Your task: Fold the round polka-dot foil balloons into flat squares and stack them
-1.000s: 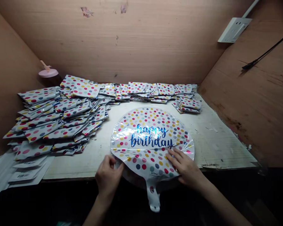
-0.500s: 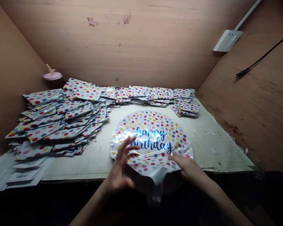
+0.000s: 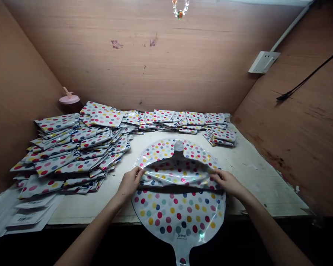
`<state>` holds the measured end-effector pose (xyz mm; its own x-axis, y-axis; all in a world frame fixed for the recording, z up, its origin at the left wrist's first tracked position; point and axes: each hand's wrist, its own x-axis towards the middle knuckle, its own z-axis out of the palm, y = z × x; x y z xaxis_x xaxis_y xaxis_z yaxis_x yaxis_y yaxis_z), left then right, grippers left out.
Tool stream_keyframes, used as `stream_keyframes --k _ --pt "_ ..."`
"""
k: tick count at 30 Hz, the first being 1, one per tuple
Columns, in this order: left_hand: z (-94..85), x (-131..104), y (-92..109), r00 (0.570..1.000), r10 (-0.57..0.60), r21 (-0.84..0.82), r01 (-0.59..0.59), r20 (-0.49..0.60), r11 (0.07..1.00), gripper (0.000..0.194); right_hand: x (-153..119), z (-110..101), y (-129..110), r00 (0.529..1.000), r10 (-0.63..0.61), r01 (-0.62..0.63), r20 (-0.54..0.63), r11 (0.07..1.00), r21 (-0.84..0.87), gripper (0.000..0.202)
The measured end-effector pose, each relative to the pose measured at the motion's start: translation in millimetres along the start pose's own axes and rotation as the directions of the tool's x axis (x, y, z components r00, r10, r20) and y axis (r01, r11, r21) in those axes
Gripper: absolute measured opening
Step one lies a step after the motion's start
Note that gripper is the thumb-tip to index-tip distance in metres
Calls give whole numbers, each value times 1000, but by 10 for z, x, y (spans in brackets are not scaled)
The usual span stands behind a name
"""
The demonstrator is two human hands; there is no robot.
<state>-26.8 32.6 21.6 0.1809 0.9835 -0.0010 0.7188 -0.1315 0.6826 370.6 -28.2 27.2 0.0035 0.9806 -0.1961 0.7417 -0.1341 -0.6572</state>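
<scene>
A flat foil balloon (image 3: 177, 177) with coloured dots is partly folded, its lower part turned up and away from me so that its tail points at the back wall. My left hand (image 3: 131, 181) pinches its left edge, and my right hand (image 3: 229, 181) pinches the right edge. Under it lies another flat dotted balloon (image 3: 179, 212), whose small print and tail show as it hangs over the table's front edge. The "happy birthday" lettering is hidden by the fold.
Folded dotted foil packets (image 3: 80, 147) are piled high at the left, and more packets (image 3: 166, 117) line the back wall. A small stack (image 3: 223, 136) sits at the right. White barcode cards (image 3: 26, 214) lie front left, with a pink-lidded cup (image 3: 70, 100) behind.
The top balloon's lower part has been flipped up over its lettering, exposing the balloon beneath. My left hand, raised and spread before, now grips the left edge. The view has tilted up slightly.
</scene>
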Motion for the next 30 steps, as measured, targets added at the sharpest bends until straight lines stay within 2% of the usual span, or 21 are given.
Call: stream_keyframes --k 2,4,6,8,10,14,17,19,22,24,26,28,30 --pt "-23 28 10 1000 7 41 -8 15 999 39 59 49 44 988 32 -38 -149 999 -36 29" --pt "-64 44 -27 997 30 23 -32 76 999 49 127 76 88 974 31 -49 -224 996 -76 29" --pt "-94 58 -93 994 38 -33 -35 103 999 51 155 74 161 973 29 -47 -228 996 -73 30" --pt "-89 83 -146 997 32 -46 -30 63 999 47 136 59 252 974 39 -51 -221 997 -51 31" --pt "-48 138 -153 999 49 20 -49 11 999 44 100 60 319 964 61 -81 -260 994 -67 31" --pt "51 327 -61 993 122 191 -118 -8 974 43 96 140 293 913 152 -269 -379 922 -279 31" --pt "36 388 -28 996 92 235 -87 -11 968 46 134 196 235 891 204 -352 -405 874 -335 34" --pt "-20 335 -61 999 41 207 -40 -3 977 58 155 203 228 886 215 -366 -412 869 -333 35" --pt "-106 201 -150 996 17 64 -22 83 998 71 198 185 247 878 226 -385 -422 857 -343 35" --pt "-125 154 -194 991 28 -16 -26 131 1000 66 229 166 257 876 226 -393 -427 847 -358 35" --pt "-107 159 -211 991 37 5 -38 129 999 54 227 138 268 866 237 -414 -441 833 -366 35" --pt "-74 188 -208 994 56 123 -67 93 990 39 157 97 289 878 130 -339 -460 848 -407 35" --pt "-59 205 -198 990 105 235 -125 93 964 33 23 51 324 918 -146 -69 -369 857 -510 33"
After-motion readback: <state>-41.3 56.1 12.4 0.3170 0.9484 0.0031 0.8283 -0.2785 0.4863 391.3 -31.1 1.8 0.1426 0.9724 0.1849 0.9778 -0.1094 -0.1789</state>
